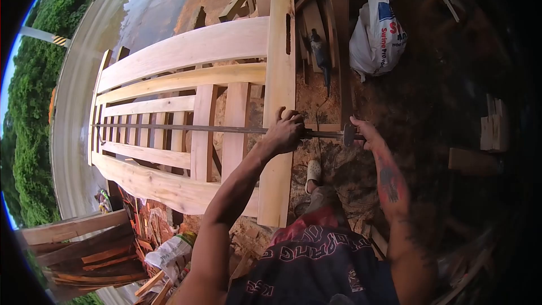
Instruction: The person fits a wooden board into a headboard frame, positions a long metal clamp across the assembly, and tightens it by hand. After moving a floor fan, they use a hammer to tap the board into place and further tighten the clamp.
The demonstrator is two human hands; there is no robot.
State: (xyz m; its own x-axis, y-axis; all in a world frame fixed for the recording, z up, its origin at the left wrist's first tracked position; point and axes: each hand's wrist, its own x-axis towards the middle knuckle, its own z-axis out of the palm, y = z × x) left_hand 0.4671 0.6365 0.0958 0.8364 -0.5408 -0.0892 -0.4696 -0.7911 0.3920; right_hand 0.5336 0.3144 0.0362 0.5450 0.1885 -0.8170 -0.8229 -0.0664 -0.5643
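A long metal bar clamp (pixel 226 130) runs lengthwise over a pale wooden slatted frame (pixel 186 45). My left hand (pixel 286 130) is closed around the bar, above the near wide crosspiece (pixel 278 186) of the frame. At the clamp's near end, beyond the wood, my right hand (pixel 366 133) is closed at the screw end, its thumb pointing up; its fingers are partly hidden. The bar's far end reaches the narrow end rail (pixel 95 113). Several slats and two wider boards span the inside of the frame. A long slot shows in the crosspiece.
A corded power tool (pixel 320 56) lies beyond the crosspiece, near a white printed sack (pixel 378 36). Wood offcuts (pixel 494 124) are stacked at the right. Scrap wood and another sack (pixel 172 254) lie at lower left. A road (pixel 79 96) runs past the far end.
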